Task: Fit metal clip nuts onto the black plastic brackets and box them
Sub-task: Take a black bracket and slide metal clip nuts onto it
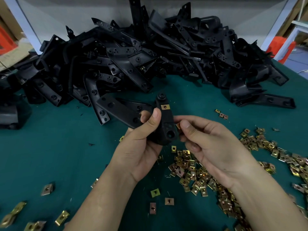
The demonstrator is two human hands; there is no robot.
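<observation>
My left hand (pixel 141 144) grips a black plastic bracket (pixel 165 124) above the green table, thumb pressed on its face. One brass-coloured clip nut (pixel 165 107) sits fitted near the bracket's upper end. My right hand (pixel 208 145) pinches a second clip nut (pixel 178 126) between thumb and forefinger, right against the bracket's right edge beside its round hole. A big heap of black brackets (pixel 141 55) fills the back of the table. Loose clip nuts (pixel 196 172) lie in a pile under my right wrist.
The green table mat (pixel 58 147) carries scattered clip nuts at the front left (pixel 47 189) and along the right side (pixel 266 147). A single bracket (pixel 266 101) lies at the right of the heap. An orange crate (pixel 281 45) stands beyond the table's right corner.
</observation>
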